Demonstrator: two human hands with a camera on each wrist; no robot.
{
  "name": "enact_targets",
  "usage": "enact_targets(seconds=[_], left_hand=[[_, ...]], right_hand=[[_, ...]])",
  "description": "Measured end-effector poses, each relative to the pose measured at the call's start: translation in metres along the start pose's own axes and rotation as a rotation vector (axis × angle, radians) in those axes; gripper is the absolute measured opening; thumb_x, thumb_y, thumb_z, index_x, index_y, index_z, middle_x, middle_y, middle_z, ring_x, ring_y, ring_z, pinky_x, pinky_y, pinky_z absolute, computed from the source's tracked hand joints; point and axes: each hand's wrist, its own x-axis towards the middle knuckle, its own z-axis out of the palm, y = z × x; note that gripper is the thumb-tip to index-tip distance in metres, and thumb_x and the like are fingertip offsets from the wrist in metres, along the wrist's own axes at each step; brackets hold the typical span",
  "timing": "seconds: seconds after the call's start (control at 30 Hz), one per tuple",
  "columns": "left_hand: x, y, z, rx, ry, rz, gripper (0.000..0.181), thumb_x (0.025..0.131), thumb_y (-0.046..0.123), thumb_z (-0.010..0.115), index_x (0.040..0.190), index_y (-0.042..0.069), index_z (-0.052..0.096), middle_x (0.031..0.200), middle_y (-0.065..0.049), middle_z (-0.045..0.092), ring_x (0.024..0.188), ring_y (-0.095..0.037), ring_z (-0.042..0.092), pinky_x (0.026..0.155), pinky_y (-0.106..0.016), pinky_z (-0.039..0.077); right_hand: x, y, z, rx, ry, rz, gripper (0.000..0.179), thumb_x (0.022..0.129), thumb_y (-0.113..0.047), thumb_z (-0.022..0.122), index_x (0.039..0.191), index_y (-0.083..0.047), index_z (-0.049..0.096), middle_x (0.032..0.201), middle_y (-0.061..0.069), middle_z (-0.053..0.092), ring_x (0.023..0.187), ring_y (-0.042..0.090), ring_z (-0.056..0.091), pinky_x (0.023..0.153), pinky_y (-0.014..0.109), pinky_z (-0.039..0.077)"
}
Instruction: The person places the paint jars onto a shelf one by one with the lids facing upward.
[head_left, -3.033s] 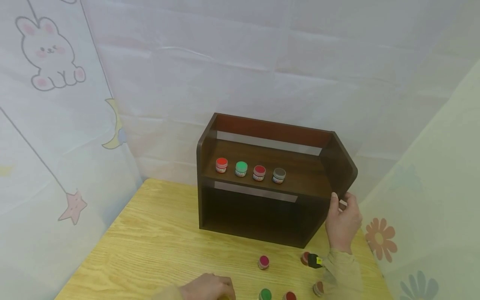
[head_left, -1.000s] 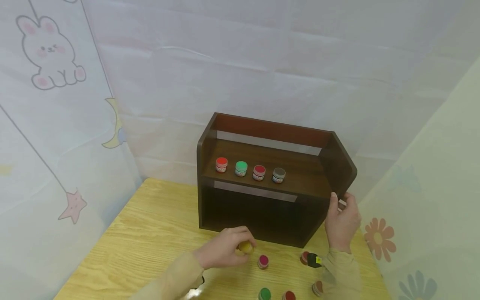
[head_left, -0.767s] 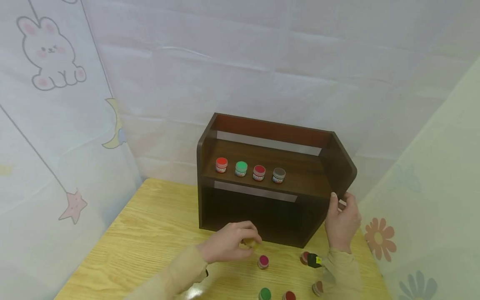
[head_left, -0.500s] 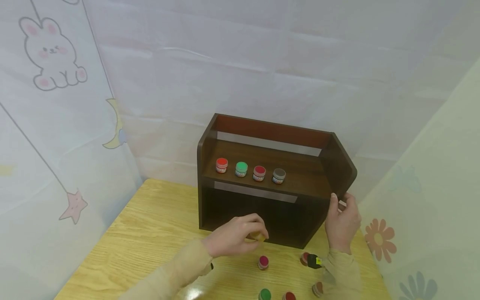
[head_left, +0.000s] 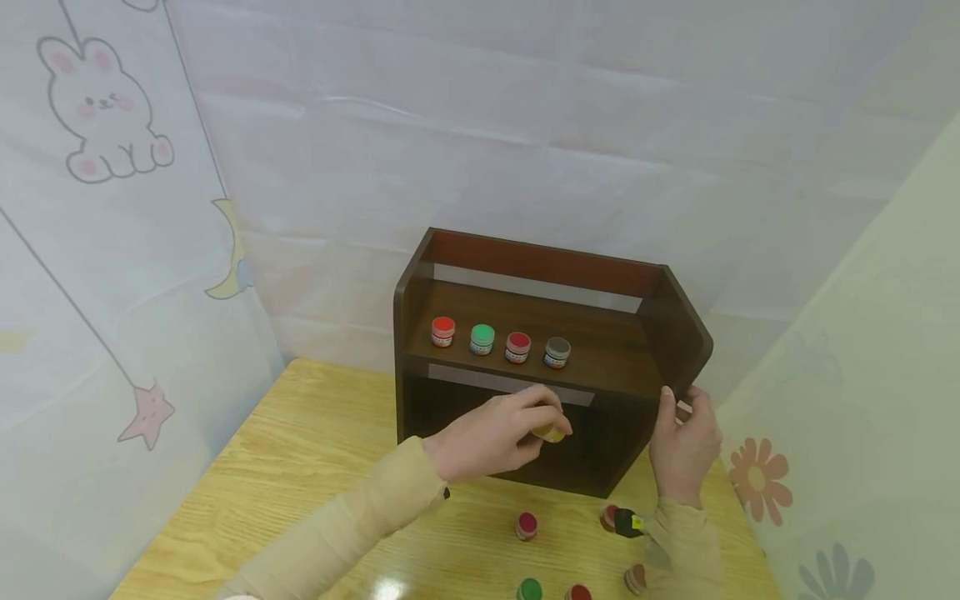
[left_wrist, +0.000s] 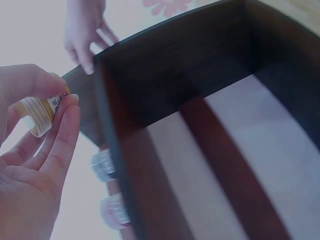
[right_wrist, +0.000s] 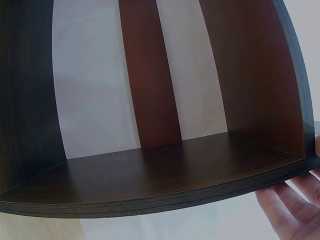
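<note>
In the head view my left hand pinches a small yellow paint jar in front of the lower compartment of a dark brown two-tier shelf. The left wrist view shows the jar tilted between thumb and fingers, part of its printed label visible. My right hand grips the shelf's right side near the upper board, and in the right wrist view its fingers lie against that panel's edge. On the upper board stand an orange-red jar, a light green jar, a red jar and a grey jar.
On the wooden table before the shelf stand a magenta jar, a dark green jar and a dark red jar. Two brownish jars are near my right sleeve. Printed cloth hangs behind and at both sides.
My left hand comes up from the table's front with the yellow jar, moving forward and right to the front of the shelf. The right hand keeps its place on the side panel.
</note>
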Motion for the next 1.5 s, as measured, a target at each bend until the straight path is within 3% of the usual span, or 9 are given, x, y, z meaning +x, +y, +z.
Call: enact_targets(seconds=[0.13, 0.33, 0.5, 0.63, 0.97, 1.2, 1.27, 1.37, 1.5], left_hand=[[0.017, 0.002, -0.013, 0.028, 0.032, 0.047, 0.034, 0.09, -0.007, 0.063, 0.12, 0.009, 0.067, 0.122, -0.003, 0.053, 0.078, -0.006, 0.053, 0.069, -0.009, 0.04], [0.04, 0.001, -0.031, 0.086, 0.079, 0.078, 0.036, 0.089, -0.007, 0.068, 0.122, 0.007, 0.067, 0.119, -0.006, 0.051, 0.085, -0.011, 0.058, 0.076, -0.008, 0.044], [0.053, -0.004, -0.041, 0.137, 0.121, 0.085, 0.038, 0.088, -0.004, 0.073, 0.125, 0.007, 0.068, 0.117, -0.008, 0.053, 0.094, -0.014, 0.062, 0.087, -0.011, 0.045], [0.06, -0.01, -0.044, 0.184, 0.132, 0.094, 0.038, 0.089, -0.001, 0.074, 0.127, 0.006, 0.068, 0.114, -0.008, 0.056, 0.094, -0.015, 0.06, 0.086, -0.013, 0.045], [0.072, -0.022, -0.039, 0.264, 0.109, 0.064, 0.043, 0.091, 0.007, 0.076, 0.132, 0.007, 0.064, 0.116, -0.005, 0.063, 0.102, -0.018, 0.058, 0.09, -0.018, 0.045], [0.091, -0.025, -0.031, 0.251, 0.095, 0.019, 0.031, 0.091, 0.008, 0.077, 0.12, 0.011, 0.067, 0.118, -0.001, 0.067, 0.109, -0.017, 0.059, 0.096, -0.019, 0.044], [0.095, -0.026, -0.026, 0.244, 0.08, 0.001, 0.028, 0.092, 0.008, 0.076, 0.118, 0.011, 0.068, 0.117, 0.0, 0.066, 0.109, -0.017, 0.059, 0.097, -0.018, 0.043], [0.1, -0.027, -0.019, 0.253, 0.048, -0.033, 0.029, 0.092, 0.009, 0.076, 0.121, 0.011, 0.069, 0.117, -0.001, 0.065, 0.108, -0.017, 0.059, 0.097, -0.017, 0.043], [0.103, -0.028, -0.012, 0.308, 0.017, -0.085, 0.035, 0.092, 0.013, 0.078, 0.126, 0.011, 0.07, 0.117, -0.002, 0.065, 0.108, -0.017, 0.06, 0.095, -0.017, 0.046]], right_hand=[[0.0, 0.001, 0.0, -0.003, 0.003, -0.003, 0.029, 0.103, -0.024, 0.062, 0.111, 0.004, 0.064, 0.113, 0.021, 0.068, 0.09, 0.04, 0.071, 0.074, 0.014, 0.037], [0.0, 0.001, 0.0, 0.002, -0.003, 0.011, 0.03, 0.103, -0.025, 0.062, 0.112, 0.004, 0.064, 0.114, 0.021, 0.069, 0.091, 0.04, 0.071, 0.073, 0.01, 0.036], [0.0, 0.0, 0.0, 0.002, -0.007, 0.011, 0.03, 0.103, -0.024, 0.062, 0.113, 0.005, 0.063, 0.114, 0.023, 0.068, 0.092, 0.042, 0.071, 0.078, 0.035, 0.053], [0.0, 0.0, 0.0, 0.01, -0.006, 0.008, 0.03, 0.103, -0.023, 0.062, 0.113, 0.005, 0.062, 0.114, 0.024, 0.067, 0.092, 0.044, 0.07, 0.079, 0.056, 0.053], [0.0, 0.0, 0.0, 0.006, -0.012, 0.012, 0.031, 0.103, -0.023, 0.061, 0.114, 0.006, 0.062, 0.116, 0.025, 0.066, 0.094, 0.045, 0.07, 0.081, 0.059, 0.053], [0.001, 0.002, 0.0, 0.005, 0.0, -0.009, 0.031, 0.103, -0.023, 0.061, 0.115, 0.006, 0.062, 0.115, 0.025, 0.066, 0.093, 0.045, 0.07, 0.081, 0.059, 0.053], [0.001, 0.002, 0.0, 0.0, -0.002, -0.011, 0.031, 0.103, -0.023, 0.061, 0.115, 0.006, 0.062, 0.115, 0.025, 0.066, 0.093, 0.044, 0.07, 0.081, 0.057, 0.054], [0.001, 0.003, 0.0, -0.011, -0.001, -0.005, 0.031, 0.103, -0.023, 0.061, 0.115, 0.005, 0.063, 0.115, 0.023, 0.067, 0.092, 0.042, 0.071, 0.081, 0.036, 0.054], [0.0, 0.003, 0.001, -0.014, -0.003, 0.002, 0.031, 0.103, -0.025, 0.061, 0.115, 0.004, 0.063, 0.115, 0.021, 0.068, 0.093, 0.04, 0.071, 0.074, 0.01, 0.037]])
